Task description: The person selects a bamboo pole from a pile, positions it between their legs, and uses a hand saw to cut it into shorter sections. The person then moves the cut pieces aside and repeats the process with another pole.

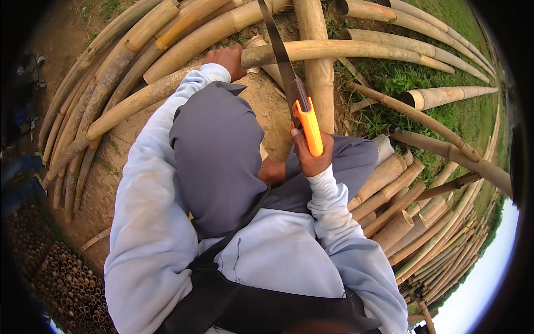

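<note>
My right hand [315, 153] is closed round the orange handle of a hand saw [307, 119]. Its dark blade slants away from me and crosses a long bamboo pole [356, 49]; how deep it sits in the pole, if at all, I cannot tell. To the left of the blade, my left hand [227, 60] grips the same pole, its fingers partly hidden. That pole lies crosswise over a thicker bamboo pole [318, 94], just right of the blade. My bent left knee, in grey trousers, rises between my arms.
Several long bamboo poles [114, 75] lie bundled at the left. More poles [445, 99] rest on grass at the right, above a stack of cut bamboo [384, 175] beside my right knee. Bundled bamboo ends [69, 281] show at the lower left. Bare soil [130, 131] lies under the crosswise pole.
</note>
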The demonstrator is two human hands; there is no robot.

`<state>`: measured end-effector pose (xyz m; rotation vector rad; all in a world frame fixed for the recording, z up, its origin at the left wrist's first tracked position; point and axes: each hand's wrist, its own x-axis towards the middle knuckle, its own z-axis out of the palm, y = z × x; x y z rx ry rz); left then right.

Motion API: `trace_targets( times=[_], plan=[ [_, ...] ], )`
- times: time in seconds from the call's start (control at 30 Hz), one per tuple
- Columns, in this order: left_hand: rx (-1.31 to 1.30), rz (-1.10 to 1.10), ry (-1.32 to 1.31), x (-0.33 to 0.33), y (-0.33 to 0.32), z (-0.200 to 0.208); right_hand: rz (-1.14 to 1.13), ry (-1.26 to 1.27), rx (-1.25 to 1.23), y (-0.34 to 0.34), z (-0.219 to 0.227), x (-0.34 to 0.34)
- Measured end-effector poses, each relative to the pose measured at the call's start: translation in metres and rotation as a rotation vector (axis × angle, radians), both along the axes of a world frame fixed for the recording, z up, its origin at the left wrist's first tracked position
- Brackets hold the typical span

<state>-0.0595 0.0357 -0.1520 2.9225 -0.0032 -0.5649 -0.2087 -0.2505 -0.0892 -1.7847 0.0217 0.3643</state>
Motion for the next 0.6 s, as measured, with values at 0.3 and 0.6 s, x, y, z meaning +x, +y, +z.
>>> trace_targets(
  times=[0.3, 0.6],
  plan=[
    [0.003, -0.006, 0.026, -0.005, 0.000, -0.007, 0.008, -0.105, -0.188, -0.033, 0.061, -0.090],
    [0.015, -0.065, 0.027, -0.003, 0.002, 0.000, 0.007, -0.082, -0.085, -0.011, -0.001, -0.028]
  ],
)
